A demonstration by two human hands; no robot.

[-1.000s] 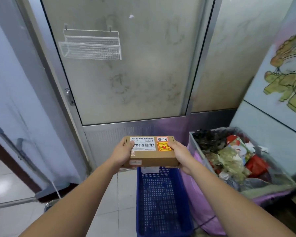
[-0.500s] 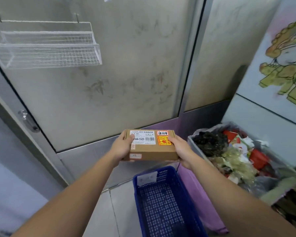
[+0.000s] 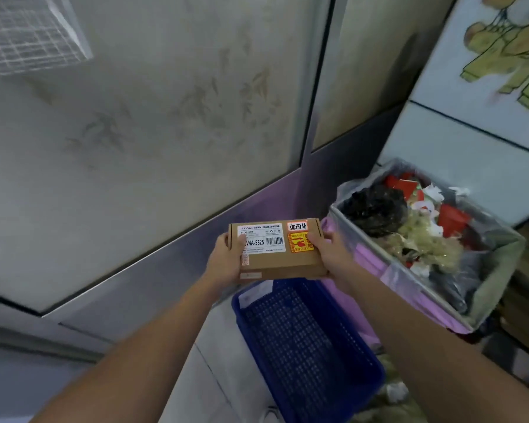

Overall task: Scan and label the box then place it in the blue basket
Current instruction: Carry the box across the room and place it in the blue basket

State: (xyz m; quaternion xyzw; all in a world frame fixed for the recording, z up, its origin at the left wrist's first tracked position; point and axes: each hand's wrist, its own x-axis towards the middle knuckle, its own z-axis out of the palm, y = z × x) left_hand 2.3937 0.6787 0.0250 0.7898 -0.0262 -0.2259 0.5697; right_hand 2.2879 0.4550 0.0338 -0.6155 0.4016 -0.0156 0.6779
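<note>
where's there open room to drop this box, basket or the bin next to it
The blue basket looks bare across its mesh floor, directly below the cardboard box held by the left hand and right hand. The lined bin on its right is heaped with rubbish. A strip of floor tile borders the basket's left.

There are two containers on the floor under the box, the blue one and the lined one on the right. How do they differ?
The blue basket is perforated plastic and looks empty; the lined bin has solid walls, a clear bag liner, and is heaped with crumpled rubbish. The blue basket sits directly below the box held in the left hand and right hand; the lined bin stands off to the right. Both are open-topped and rectangular.
</note>
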